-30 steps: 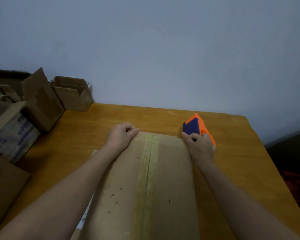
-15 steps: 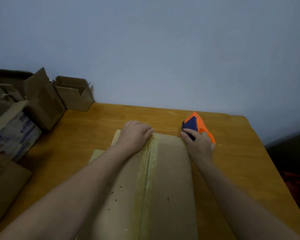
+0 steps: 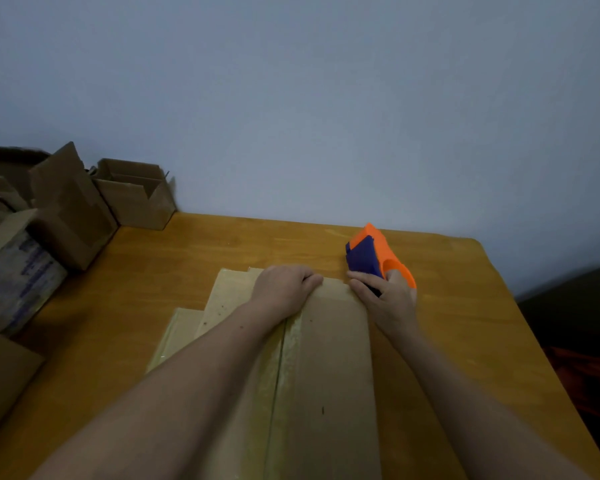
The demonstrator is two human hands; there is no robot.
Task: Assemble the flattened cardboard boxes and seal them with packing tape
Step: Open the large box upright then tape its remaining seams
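Fingers (image 3: 309, 279) of the left hand (image 3: 283, 289) curl over the far edge of the cardboard box (image 3: 329, 358) on the table (image 3: 222, 247), at the end of its tape strip (image 3: 288, 341) (this seam looks sealed). Right hand (image 3: 390, 301) grips the tape dispenser (image 3: 374, 251) beside the far corner, both forearms stretched forward. Other seams probably remain.

Saw a plain, pale blue-grey wall (image 3: 326, 98) across the whole upper half of the frame. Found an orange-brown wooden table (image 3: 187, 251) below, far edge against that wall, rounded corner at right centre. Noted dim, even light. Made out a dark area (image 3: 568, 306) at lower right, too murky to tell.
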